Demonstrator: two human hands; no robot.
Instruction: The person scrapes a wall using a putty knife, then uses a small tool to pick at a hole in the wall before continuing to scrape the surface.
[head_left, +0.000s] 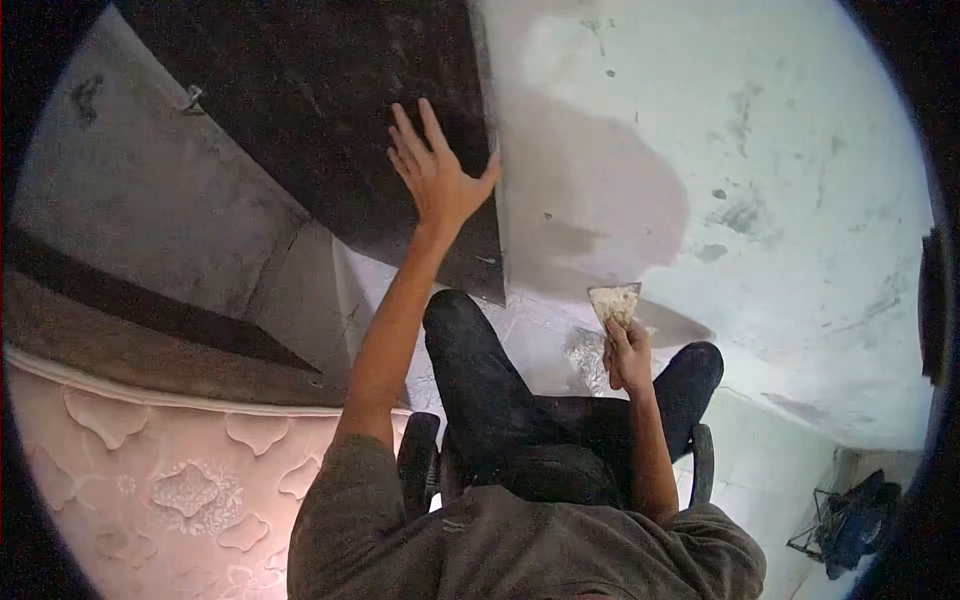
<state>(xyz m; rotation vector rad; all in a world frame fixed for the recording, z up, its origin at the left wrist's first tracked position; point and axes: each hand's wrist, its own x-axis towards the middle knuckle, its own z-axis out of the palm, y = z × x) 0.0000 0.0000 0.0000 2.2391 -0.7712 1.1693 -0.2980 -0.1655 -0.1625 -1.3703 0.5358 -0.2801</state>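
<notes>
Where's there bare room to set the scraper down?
Floor: patch between the right armrest and the dark bundle. Mattress: bare quilting between its pale rim and the left sleeve. Crowded: between the knees, with a crumpled pale heap beside the right hand and scraper.

Scraper: handle mostly hidden inside right hand. Dark panel: top cut off by frame edge, 11 o'clock. Mattress: cropped at 8 o'clock. Chair: seat hidden beneath person. Dark bundle, 4 o'clock: too dim to identify.
</notes>
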